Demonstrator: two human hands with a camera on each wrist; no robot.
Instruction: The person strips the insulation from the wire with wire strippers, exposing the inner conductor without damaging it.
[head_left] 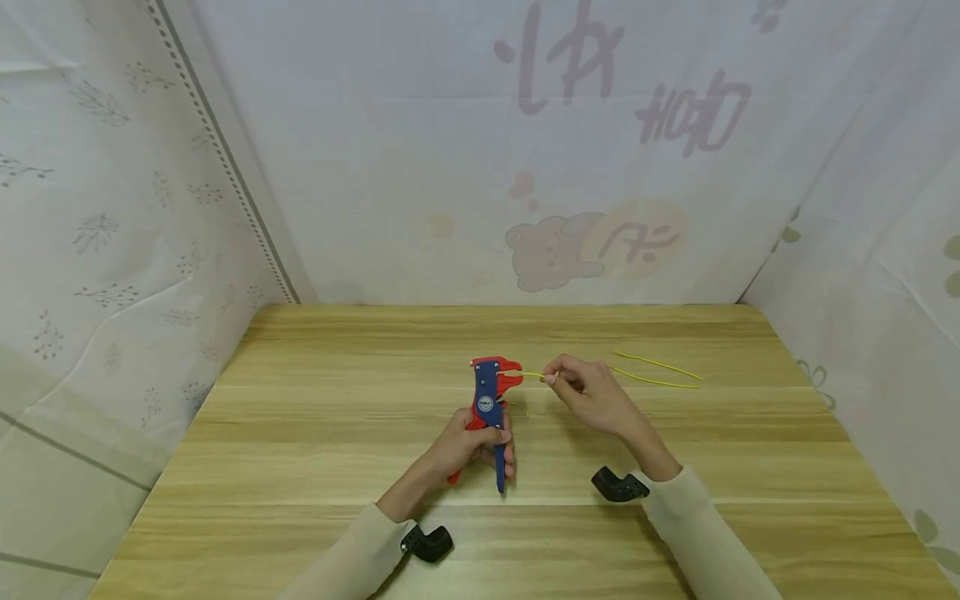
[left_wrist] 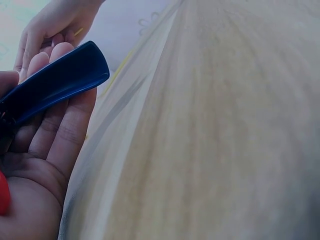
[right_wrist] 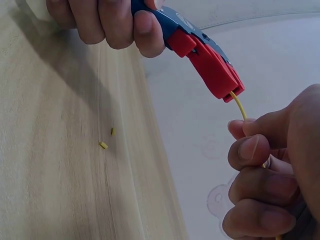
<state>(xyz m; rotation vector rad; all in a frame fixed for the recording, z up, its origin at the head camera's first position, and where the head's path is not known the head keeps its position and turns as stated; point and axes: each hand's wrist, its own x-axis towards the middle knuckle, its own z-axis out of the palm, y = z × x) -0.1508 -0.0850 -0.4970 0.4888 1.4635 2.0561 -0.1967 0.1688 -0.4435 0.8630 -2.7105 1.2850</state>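
Note:
My left hand (head_left: 459, 442) grips a red and blue wire stripper (head_left: 487, 392) by its handles, its red jaws pointing right. In the left wrist view the blue handle (left_wrist: 60, 82) lies across the fingers. Between thumb and fingertips, my right hand (head_left: 592, 393) pinches a yellow wire (head_left: 531, 374). The wire's end sits in the mouth of the red jaws, as the right wrist view shows from close by, where the wire (right_wrist: 239, 106) bends slightly between the tool and the fingertips. The rest of it passes through the right hand, partly hidden by the fingers.
Two more yellow wires (head_left: 660, 364) lie on the wooden table (head_left: 337, 400) behind and right of the right hand. Small yellow insulation pieces (right_wrist: 103, 145) lie on the table below the tool. A patterned cloth (head_left: 390, 167) hangs behind the table and at both sides.

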